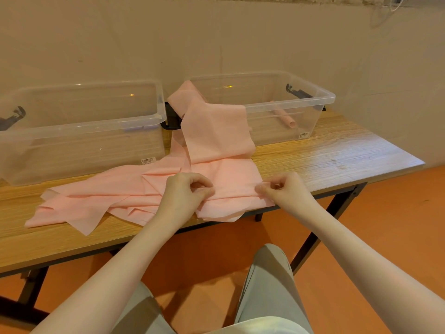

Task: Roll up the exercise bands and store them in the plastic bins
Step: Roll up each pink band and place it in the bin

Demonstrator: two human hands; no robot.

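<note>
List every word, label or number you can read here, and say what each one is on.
No text can be read.
Barcode sticker on the front wall of the left bin: bars show, print too small to read.
Barcode sticker on the front wall of the right bin: likewise too small and blurred.
Pink bands, table and wall: no print visible.

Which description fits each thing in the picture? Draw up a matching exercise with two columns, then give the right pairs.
Things:
1. rolled pink band
2. left clear plastic bin
3. loose pink exercise band
4. right hand

Descriptions:
A. draped over a bin rim, down onto the wooden table
B. pinching the band's near edge
C. lying inside the right clear plastic bin
D. holding no band

Pairs: 1-C, 2-D, 3-A, 4-B
</note>
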